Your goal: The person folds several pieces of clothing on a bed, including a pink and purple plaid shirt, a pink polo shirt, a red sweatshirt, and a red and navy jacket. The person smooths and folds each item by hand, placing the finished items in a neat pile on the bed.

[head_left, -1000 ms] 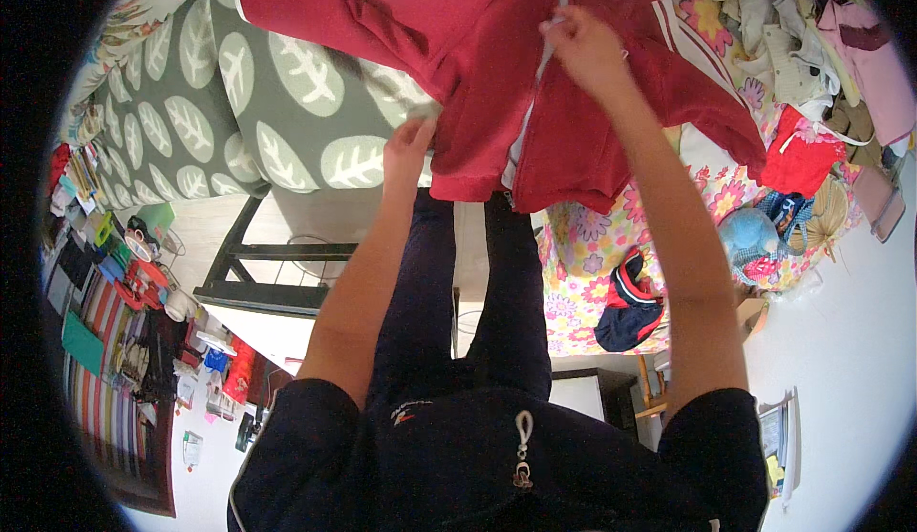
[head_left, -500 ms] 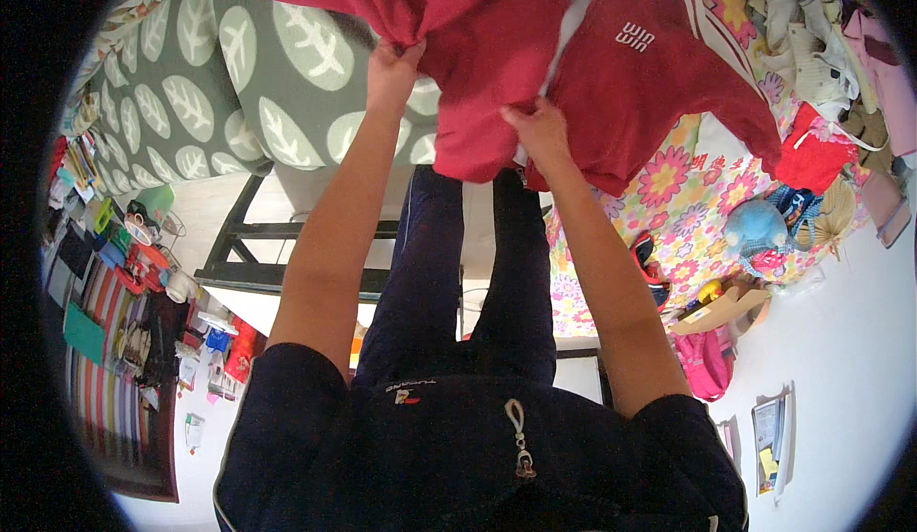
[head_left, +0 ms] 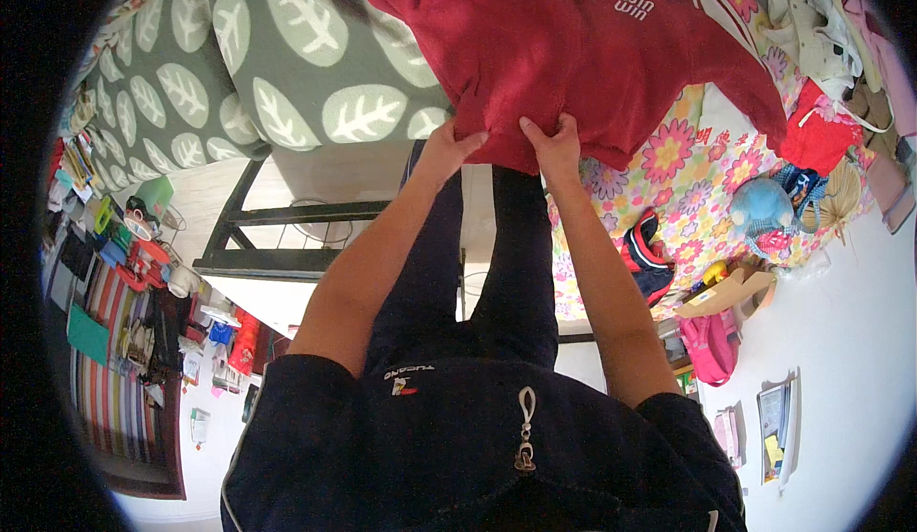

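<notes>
A dark red jacket (head_left: 535, 64) with white stripes along its right-hand sleeve and white lettering on the chest is spread at the top of the head view. My left hand (head_left: 453, 153) grips its lower edge, thumb on top and fingers underneath. A short way to the right, my right hand (head_left: 555, 146) pinches the same hem, thumb over the cloth. The fabric between the two hands hangs over my dark trousers (head_left: 523, 245). The jacket's upper part runs out of view.
At left lies a grey-green leaf-patterned blanket (head_left: 287, 64); at right, a floral sheet (head_left: 611, 207) bears a blue plush toy (head_left: 759, 209), a red cloth (head_left: 820, 131) and a dark garment with red trim (head_left: 650, 260). A black metal frame (head_left: 258, 263) stands below the blanket.
My left hand has come down and right from higher on the jacket to its hem, closer to my right hand. The bunched cloth on the left has opened out, and the white zip is now mostly covered.
</notes>
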The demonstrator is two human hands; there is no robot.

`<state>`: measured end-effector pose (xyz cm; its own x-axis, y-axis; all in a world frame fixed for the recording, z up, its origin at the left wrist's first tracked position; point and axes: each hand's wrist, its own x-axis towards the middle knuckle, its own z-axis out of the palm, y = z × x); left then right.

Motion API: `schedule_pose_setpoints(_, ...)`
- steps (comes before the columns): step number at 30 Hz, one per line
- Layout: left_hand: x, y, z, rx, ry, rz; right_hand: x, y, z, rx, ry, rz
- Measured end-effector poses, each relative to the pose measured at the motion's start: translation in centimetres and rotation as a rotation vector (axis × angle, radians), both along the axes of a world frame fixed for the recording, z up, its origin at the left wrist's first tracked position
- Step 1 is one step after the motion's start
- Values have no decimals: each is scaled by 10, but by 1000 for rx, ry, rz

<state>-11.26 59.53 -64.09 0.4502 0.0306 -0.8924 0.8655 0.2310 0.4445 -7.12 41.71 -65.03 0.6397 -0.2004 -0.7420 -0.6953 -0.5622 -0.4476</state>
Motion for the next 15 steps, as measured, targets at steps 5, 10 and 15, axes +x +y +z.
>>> schedule_pose_setpoints(5, -35, -19, 7, 65, 161, 109, -16, -11, -2, 74, -10, -19)
schedule_pose_setpoints(10, -62, -25, -18, 8, 48, 54, -15, -7, 5, -176, -102, 243)
schedule_pose_setpoints(15, -18, -3, -15, 0, 159, 336, -21, 2, 13, -201, -299, 230)
